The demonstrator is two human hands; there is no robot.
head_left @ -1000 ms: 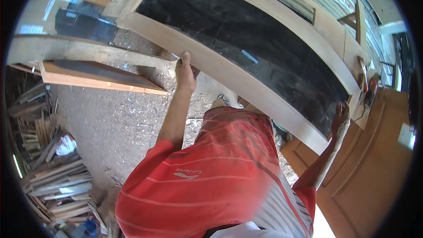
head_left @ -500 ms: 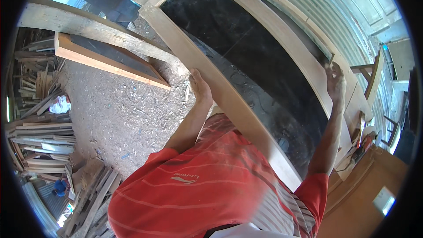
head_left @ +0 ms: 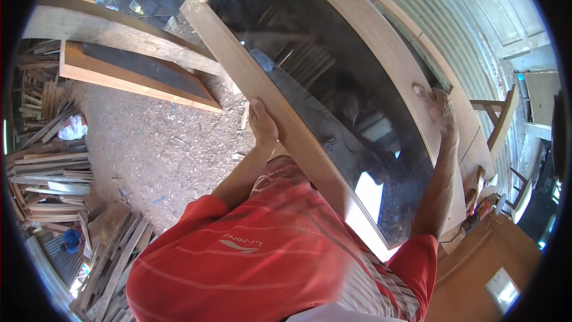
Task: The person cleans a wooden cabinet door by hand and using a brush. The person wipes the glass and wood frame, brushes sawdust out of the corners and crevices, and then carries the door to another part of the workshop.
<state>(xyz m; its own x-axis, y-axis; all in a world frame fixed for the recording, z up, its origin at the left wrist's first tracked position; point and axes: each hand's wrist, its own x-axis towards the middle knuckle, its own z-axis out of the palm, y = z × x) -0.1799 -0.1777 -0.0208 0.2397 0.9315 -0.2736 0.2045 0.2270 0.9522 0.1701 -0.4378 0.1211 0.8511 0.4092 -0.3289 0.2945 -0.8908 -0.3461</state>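
Observation:
A large wooden window sash or door (head_left: 232, 62) with a dark glass pane (head_left: 351, 83) stands tilted in front of my body. Along its left rail, my left hand (head_left: 263, 124) is closed on the wood, thumb on the face and the other fingers hidden behind. My right hand (head_left: 439, 110) grips the opposite rail, its thumb lying on the face and its fingers over the outer edge. Reflections show in the glass. Just beyond the right hand is a second wooden frame (head_left: 411, 33).
A rough beam (head_left: 125, 36) crosses the left side above a smaller framed panel (head_left: 137, 86). Stacked lumber (head_left: 53, 176) lines the far left. Corrugated metal sheeting (head_left: 441, 24) and a white door (head_left: 506, 15) stand at the right, a brown panel (head_left: 482, 262) below them.
The sash has tilted and shifted slightly left, and bright reflections now show in its glass. My right hand has moved its thumb onto the rail's face. The left hand keeps its hold.

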